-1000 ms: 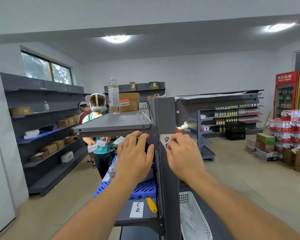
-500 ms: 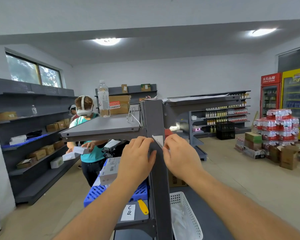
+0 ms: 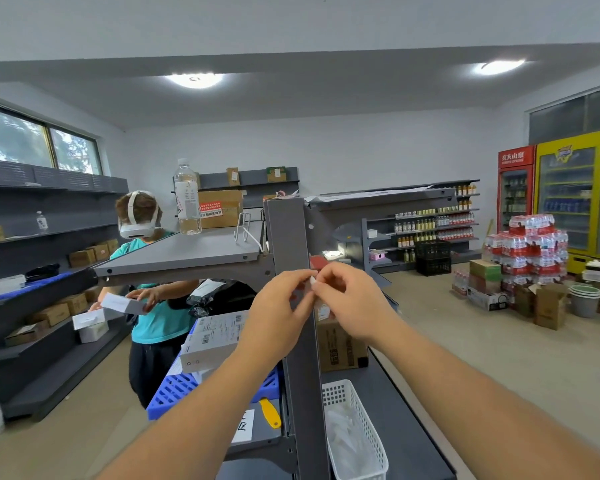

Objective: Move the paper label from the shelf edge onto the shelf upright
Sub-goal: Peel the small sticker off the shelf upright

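A grey metal shelf upright (image 3: 290, 237) rises in the middle of the view, with a grey shelf (image 3: 187, 251) joined to its left side. My left hand (image 3: 278, 315) and my right hand (image 3: 352, 301) meet in front of the upright, fingertips pinched together. Between them only a small white bit of the paper label (image 3: 313, 280) shows; the rest is hidden by my fingers. Both hands grip it right against the upright's front face.
A water bottle (image 3: 187, 197) and a wire rack (image 3: 245, 230) stand on the shelf. A person in a headset (image 3: 142, 258) handles boxes at the left. Below are a blue crate (image 3: 187, 389), a white basket (image 3: 357, 438) and another paper label (image 3: 244, 426).
The label was flat against the upright with its writing visible; now it is pinched small between my fingertips. My view has shifted left and both hands have closed together.
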`<state>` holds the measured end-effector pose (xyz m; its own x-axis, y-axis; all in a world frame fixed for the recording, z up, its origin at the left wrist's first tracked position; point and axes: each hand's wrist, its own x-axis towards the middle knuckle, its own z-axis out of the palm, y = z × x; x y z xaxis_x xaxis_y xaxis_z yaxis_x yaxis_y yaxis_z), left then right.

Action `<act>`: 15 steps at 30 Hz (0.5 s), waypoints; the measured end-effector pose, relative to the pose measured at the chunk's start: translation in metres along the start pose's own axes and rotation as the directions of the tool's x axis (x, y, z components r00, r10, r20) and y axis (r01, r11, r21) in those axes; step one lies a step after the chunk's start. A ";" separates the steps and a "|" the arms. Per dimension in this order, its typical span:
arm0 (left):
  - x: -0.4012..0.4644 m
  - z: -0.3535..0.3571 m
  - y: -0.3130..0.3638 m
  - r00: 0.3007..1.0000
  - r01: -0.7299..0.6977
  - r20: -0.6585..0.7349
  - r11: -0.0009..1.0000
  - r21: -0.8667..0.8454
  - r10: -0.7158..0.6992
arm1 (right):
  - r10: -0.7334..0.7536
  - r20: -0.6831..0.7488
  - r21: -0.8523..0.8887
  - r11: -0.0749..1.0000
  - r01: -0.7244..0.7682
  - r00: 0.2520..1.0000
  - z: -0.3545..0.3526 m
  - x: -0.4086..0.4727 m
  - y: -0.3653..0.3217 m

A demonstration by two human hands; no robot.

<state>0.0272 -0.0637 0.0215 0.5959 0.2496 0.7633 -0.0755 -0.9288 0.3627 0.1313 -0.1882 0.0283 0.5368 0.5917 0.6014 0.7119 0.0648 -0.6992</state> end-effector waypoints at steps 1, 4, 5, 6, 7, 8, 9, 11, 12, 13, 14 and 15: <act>0.000 0.000 0.002 1.000 0.025 -0.014 0.998 -0.050 -0.026 | 0.026 0.002 0.072 0.997 -0.026 1.000 -0.001 -0.001 0.000; 0.000 0.000 0.010 0.991 0.104 -0.060 0.969 -0.224 -0.120 | 0.076 -0.028 0.197 0.978 -0.069 0.997 0.001 -0.002 0.000; 0.000 0.000 0.012 0.984 0.135 -0.075 0.949 -0.286 -0.163 | 0.075 -0.058 0.185 0.981 -0.063 0.996 0.002 -0.002 0.001; 0.000 -0.001 0.015 0.975 0.165 -0.085 0.925 -0.343 -0.205 | 0.060 -0.098 0.152 0.987 -0.045 0.993 0.002 0.000 0.003; 0.000 -0.002 0.017 0.968 0.185 -0.090 0.906 -0.381 -0.236 | 0.034 -0.129 0.102 0.995 -0.020 0.991 0.001 0.001 0.005; 0.001 -0.003 0.018 0.964 0.194 -0.092 0.898 -0.394 -0.248 | 0.003 -0.143 0.055 0.998 0.005 0.990 -0.001 0.003 0.007; 0.001 -0.003 0.019 0.965 0.194 -0.090 0.898 -0.395 -0.248 | -0.019 -0.141 0.029 0.999 0.024 0.990 -0.002 0.003 0.008; 0.000 -0.003 0.019 0.966 0.202 -0.068 0.890 -0.408 -0.251 | 0.010 -0.127 0.084 0.996 0.001 0.992 -0.005 0.003 0.010; 0.000 -0.004 0.020 0.963 0.217 -0.052 0.878 -0.428 -0.263 | 0.053 -0.121 0.138 0.990 -0.036 0.991 -0.005 0.002 0.011; 0.000 -0.004 0.020 0.960 0.231 -0.037 0.860 -0.454 -0.277 | 0.099 -0.113 0.194 0.978 -0.076 0.989 -0.004 0.002 0.012; 0.000 -0.004 0.020 0.959 0.241 -0.017 0.843 -0.481 -0.284 | 0.143 -0.107 0.246 0.963 -0.113 0.984 -0.004 0.001 0.012; 0.000 -0.005 0.020 0.960 0.247 0.010 0.828 -0.504 -0.280 | 0.182 -0.101 0.296 0.944 -0.145 0.978 -0.003 0.001 0.013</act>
<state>0.0220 -0.0809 0.0315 0.6013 0.4970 0.6257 -0.3184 -0.5691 0.7581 0.1423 -0.1893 0.0206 0.7004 0.5096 0.4998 0.4599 0.2132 -0.8620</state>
